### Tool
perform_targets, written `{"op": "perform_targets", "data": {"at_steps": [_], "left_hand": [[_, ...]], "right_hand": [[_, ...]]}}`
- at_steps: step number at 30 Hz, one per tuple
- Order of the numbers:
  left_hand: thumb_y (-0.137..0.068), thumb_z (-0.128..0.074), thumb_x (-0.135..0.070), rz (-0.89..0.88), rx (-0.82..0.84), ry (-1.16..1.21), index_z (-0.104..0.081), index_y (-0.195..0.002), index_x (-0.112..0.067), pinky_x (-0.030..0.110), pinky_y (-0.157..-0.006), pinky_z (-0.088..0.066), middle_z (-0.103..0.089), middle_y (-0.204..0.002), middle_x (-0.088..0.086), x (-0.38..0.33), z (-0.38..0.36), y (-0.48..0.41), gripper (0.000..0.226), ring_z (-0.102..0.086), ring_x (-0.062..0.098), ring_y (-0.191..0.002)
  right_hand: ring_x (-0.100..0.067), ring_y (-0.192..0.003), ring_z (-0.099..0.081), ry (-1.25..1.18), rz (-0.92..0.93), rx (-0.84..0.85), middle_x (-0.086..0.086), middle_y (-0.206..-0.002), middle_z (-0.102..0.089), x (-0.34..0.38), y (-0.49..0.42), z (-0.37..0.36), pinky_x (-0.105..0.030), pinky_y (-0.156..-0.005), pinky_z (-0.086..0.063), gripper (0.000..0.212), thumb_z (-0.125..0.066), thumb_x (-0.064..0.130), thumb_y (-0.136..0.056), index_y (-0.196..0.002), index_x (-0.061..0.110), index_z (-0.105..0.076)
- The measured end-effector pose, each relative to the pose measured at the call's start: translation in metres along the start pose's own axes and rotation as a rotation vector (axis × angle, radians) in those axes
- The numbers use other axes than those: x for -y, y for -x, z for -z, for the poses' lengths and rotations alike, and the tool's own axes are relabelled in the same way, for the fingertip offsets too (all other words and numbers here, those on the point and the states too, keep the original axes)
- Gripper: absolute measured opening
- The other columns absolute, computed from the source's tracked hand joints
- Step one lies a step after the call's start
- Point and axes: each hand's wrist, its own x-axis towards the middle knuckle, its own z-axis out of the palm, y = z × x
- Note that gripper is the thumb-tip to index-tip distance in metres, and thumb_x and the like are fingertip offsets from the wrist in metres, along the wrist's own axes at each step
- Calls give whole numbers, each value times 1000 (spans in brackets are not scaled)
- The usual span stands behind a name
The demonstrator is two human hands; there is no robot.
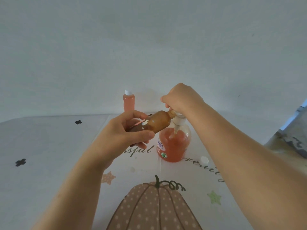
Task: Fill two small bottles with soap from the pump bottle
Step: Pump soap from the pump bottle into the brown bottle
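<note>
My left hand (pixel 123 135) grips the small brown plastic bottle (pixel 157 122) tilted toward the mid-table clear plastic pump bottle (pixel 174 146), whose white head (pixel 179 121) my right hand (pixel 181 98) clasps, so soap goes straight in.

I see the pump bottle (pixel 173 146) standing on the surface (pixel 49 146), about in the middle. My left grip (pixel 119 135) holds a small bottle (pixel 157 124) tilted, up and left of it, with its neck at the pump head (pixel 179 121). My right grip (pixel 181 98) closes over that head from above. A second small bottle (pixel 128 101) stands upright behind and to the left. A loose cap (pixel 204 160) lies on the surface just right of the pump bottle.
</note>
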Motion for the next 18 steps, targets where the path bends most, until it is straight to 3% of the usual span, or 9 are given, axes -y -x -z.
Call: {"op": "perform_targets", "data": {"at_steps": [5,12,16,18], "left_hand": [[-74,-79,2,-21,-3,39,-66,-100,-13,17,-54,-48,-71,-76,8,1,-1,1,32,-67,21,-62],[-65,-80,-11,-41,3,103,-69,-96,-17,27,-62,-56,-71,-80,9,2,-4,1,34,-67,25,-70],[-63,-84,-10,-14,9,74,-68,-101,-14,41,-73,-61,-72,-83,10,2,-2,1,41,-68,28,-71],[-60,-87,-7,3,16,79,-67,-100,-12,38,-69,-61,-72,-82,10,2,-1,-1,45,-68,27,-69]], "right_hand": [[-22,-63,-62,48,13,-2,-2,-82,-73,10,7,13,-24,-56,-41,19,-55,21,-88,-90,13,-72],[-21,-64,-59,73,24,10,-2,-85,-71,11,10,21,-25,-56,-40,22,-52,21,-90,-94,13,-73],[-22,-63,-59,62,13,7,-3,-82,-71,13,7,18,-25,-56,-40,22,-53,21,-88,-93,13,-73],[-22,-64,-60,69,8,8,-3,-82,-72,11,5,16,-25,-56,-40,22,-53,22,-88,-92,13,-73]]}}
